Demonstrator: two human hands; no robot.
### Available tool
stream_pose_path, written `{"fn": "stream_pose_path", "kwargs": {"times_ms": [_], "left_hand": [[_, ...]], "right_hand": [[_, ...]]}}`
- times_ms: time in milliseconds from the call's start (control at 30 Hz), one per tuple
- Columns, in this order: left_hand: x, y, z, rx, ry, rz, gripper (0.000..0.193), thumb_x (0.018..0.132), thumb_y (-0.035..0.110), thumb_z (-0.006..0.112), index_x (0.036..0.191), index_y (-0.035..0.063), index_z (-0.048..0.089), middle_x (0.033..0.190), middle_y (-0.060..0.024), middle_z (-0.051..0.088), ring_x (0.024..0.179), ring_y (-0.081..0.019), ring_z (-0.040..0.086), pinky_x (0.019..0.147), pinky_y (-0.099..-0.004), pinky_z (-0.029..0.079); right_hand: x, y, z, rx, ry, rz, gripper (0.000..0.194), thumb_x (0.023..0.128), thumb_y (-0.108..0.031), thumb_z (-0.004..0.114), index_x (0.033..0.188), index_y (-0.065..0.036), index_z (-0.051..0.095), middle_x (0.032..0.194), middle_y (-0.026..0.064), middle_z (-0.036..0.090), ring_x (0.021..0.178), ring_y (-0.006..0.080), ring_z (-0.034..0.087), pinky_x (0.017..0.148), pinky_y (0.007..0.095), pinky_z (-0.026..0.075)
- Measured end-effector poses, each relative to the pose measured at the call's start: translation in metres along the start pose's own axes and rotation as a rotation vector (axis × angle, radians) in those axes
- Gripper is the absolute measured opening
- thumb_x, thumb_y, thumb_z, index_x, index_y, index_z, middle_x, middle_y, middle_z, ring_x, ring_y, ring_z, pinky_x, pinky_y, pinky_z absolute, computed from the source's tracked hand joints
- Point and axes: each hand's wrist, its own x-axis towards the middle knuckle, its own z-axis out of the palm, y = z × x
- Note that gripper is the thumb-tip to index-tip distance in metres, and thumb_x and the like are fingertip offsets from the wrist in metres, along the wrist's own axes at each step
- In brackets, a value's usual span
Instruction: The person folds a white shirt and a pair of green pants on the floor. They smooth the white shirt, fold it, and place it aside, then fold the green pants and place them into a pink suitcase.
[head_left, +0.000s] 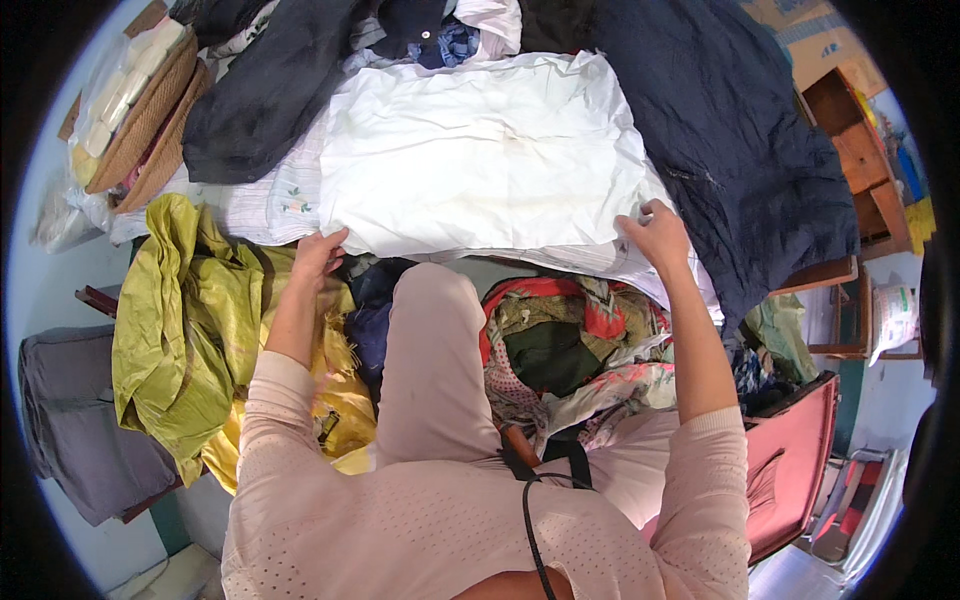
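A white cloth (480, 157), roughly rectangular and creased, lies spread in front of me, with a faint brownish mark near its middle. At its near left corner, my left hand (319, 256) grips the edge, thumb uppermost. My right hand (658, 234) pinches the near right corner between thumb and fingers, some of which are hidden. Beneath the white cloth is a pale striped sheet (262, 199) with a small embroidered flower motif.
Dark garments lie on both sides, a black one (262, 105) left and a navy one (742, 150) right. Yellow-green woven sacks (187, 300) stand left of my knee. A heap of patterned fabrics (577, 352) fills the space between my legs. Woven baskets (150, 112) are at far left.
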Motion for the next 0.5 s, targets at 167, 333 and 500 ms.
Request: {"fn": "stream_pose_path", "kwargs": {"times_ms": [167, 333, 500], "left_hand": [[0.029, -0.027, -0.016, -0.041, 0.047, 0.090, 0.026, 0.081, 0.026, 0.078, 0.090, 0.0085, 0.061, 0.075, 0.0010, 0.060, 0.062, -0.0100, 0.055, 0.052, -0.0261, 0.044], [0.035, -0.041, -0.020, -0.169, 0.008, 0.044, 0.028, 0.081, 0.023, 0.078, 0.100, 0.0074, 0.064, 0.086, -0.0010, 0.065, 0.071, -0.0115, 0.061, 0.056, -0.0249, 0.048], [0.012, -0.019, -0.017, -0.281, -0.075, -0.043, 0.032, 0.083, 0.017, 0.076, 0.110, 0.0064, 0.062, 0.099, -0.0024, 0.067, 0.086, -0.0135, 0.065, 0.072, -0.0268, 0.054]], "right_hand": [[0.032, -0.003, 0.000, 0.163, 0.308, -0.064, 0.017, 0.080, -0.020, 0.060, 0.082, -0.004, 0.064, 0.083, 0.0223, 0.067, 0.077, 0.0428, 0.065, 0.068, 0.0508, 0.052], [0.011, 0.025, 0.027, -0.009, 0.278, 0.049, 0.015, 0.081, -0.021, 0.061, 0.087, -0.007, 0.062, 0.079, 0.0211, 0.067, 0.075, 0.0426, 0.065, 0.067, 0.0518, 0.051], [0.007, 0.039, 0.032, -0.009, 0.221, 0.018, 0.025, 0.079, -0.021, 0.065, 0.099, -0.010, 0.057, 0.086, 0.0199, 0.067, 0.079, 0.0409, 0.066, 0.068, 0.0514, 0.051]]}}
